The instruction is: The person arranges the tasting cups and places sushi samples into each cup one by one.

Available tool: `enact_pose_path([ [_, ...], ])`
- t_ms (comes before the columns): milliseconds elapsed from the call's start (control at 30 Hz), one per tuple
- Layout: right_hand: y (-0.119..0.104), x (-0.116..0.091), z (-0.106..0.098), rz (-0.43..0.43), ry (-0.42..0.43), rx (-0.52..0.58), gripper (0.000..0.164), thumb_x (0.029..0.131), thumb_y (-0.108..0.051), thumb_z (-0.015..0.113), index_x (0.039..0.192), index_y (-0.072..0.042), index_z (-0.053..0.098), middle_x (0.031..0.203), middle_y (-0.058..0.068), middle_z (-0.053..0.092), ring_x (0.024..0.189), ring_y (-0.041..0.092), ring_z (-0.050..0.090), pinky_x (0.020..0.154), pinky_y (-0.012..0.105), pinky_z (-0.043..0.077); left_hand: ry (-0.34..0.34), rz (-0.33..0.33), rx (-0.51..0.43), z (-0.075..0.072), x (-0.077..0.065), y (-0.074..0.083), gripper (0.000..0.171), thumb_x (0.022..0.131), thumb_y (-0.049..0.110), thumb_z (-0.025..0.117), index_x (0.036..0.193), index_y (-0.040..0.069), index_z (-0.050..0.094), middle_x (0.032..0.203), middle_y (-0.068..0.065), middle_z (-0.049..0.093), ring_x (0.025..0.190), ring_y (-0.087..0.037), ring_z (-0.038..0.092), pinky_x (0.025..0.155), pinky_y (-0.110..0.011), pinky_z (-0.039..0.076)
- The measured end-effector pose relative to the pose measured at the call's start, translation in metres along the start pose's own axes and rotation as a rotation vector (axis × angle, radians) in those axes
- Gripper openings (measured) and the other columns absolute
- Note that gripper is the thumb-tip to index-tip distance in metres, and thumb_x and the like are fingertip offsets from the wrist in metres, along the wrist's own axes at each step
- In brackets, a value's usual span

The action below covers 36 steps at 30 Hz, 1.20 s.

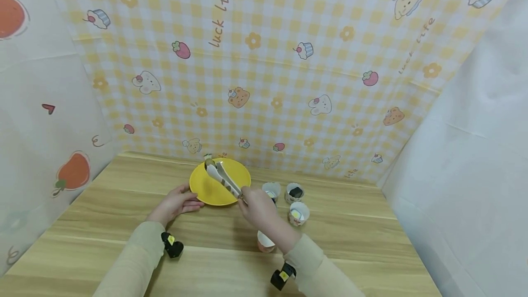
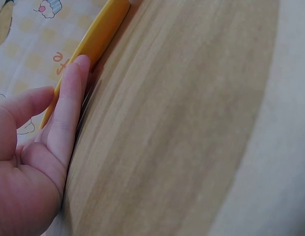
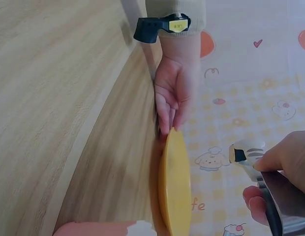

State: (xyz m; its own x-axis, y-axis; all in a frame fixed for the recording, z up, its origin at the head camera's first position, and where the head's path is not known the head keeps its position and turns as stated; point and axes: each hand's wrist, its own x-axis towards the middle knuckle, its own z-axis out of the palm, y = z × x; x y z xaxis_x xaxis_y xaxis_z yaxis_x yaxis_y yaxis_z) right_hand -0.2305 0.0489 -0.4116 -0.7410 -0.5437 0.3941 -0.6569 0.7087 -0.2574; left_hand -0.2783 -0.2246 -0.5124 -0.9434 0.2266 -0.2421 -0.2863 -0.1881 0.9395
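My left hand (image 1: 178, 203) pinches the near left rim of a round yellow plate (image 1: 237, 175), thumb on top and fingers beneath, as the left wrist view shows. My right hand (image 1: 261, 206) grips silver tongs (image 1: 226, 180) that reach up and left over the plate. At their far end is a small piece (image 1: 208, 159), dark and pale in colour; the right wrist view shows it as a cream piece with a black band (image 3: 239, 155). In that view the tongs' tips stand well above the plate.
Several small paper cups stand right of the plate, partly behind my right arm. One cup (image 1: 290, 199) contains a black piece (image 1: 296, 192), another (image 1: 304, 219) a yellow and white piece (image 1: 296, 215). A further cup (image 1: 266, 244) is nearer me. A patterned cloth (image 1: 255, 72) hangs behind the wooden table (image 1: 350, 237).
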Motion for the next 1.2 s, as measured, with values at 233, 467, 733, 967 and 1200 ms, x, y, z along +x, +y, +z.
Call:
enact_pose_path([
  [233,0.002,-0.011,-0.006,-0.062,0.021,0.008,0.010,0.089,-0.007,0.066,0.082,-0.006,0.058,0.063,-0.003,0.055,0.046,0.001,0.040,0.038,0.010,0.032,-0.003,0.003,0.001,0.000,-0.001,0.000,0.063,0.101,0.003,0.044,0.148,-0.009,0.004,0.095,-0.015,0.067,0.085,-0.024,0.069,0.080,-0.038,0.057],
  [467,0.006,-0.020,-0.013,-0.074,0.008,0.038,0.008,0.089,-0.006,0.065,0.085,-0.006,0.059,0.066,-0.003,0.054,0.050,0.001,0.043,0.041,0.009,0.035,0.000,0.002,0.010,-0.001,0.000,-0.001,0.061,0.101,0.003,0.043,0.148,-0.010,0.005,0.096,-0.015,0.067,0.085,-0.024,0.069,0.081,-0.038,0.057],
  [733,0.011,-0.029,-0.020,-0.079,0.007,0.042,0.008,0.089,-0.008,0.066,0.096,-0.004,0.063,0.073,-0.001,0.059,0.056,0.003,0.047,0.045,0.009,0.039,-0.008,0.007,0.004,0.000,0.000,-0.001,0.062,0.101,0.003,0.044,0.148,-0.010,0.005,0.096,-0.016,0.067,0.085,-0.024,0.069,0.080,-0.037,0.057],
  [967,0.016,-0.037,-0.024,-0.145,0.073,0.005,0.018,0.086,-0.005,0.070,0.103,-0.001,0.064,0.077,0.002,0.062,0.058,0.005,0.051,0.047,0.011,0.042,-0.006,0.008,-0.002,-0.001,0.001,-0.002,0.062,0.101,0.002,0.043,0.148,-0.010,0.005,0.095,-0.016,0.067,0.083,-0.023,0.069,0.079,-0.037,0.057],
  [1200,0.024,-0.044,-0.025,-0.238,0.149,-0.043,0.017,0.084,-0.005,0.071,0.099,-0.003,0.062,0.072,-0.003,0.057,0.057,0.004,0.048,0.046,0.012,0.041,0.012,-0.002,0.003,-0.001,0.002,-0.002,0.060,0.101,0.002,0.043,0.148,-0.009,0.007,0.094,-0.015,0.067,0.084,-0.024,0.069,0.079,-0.037,0.057],
])
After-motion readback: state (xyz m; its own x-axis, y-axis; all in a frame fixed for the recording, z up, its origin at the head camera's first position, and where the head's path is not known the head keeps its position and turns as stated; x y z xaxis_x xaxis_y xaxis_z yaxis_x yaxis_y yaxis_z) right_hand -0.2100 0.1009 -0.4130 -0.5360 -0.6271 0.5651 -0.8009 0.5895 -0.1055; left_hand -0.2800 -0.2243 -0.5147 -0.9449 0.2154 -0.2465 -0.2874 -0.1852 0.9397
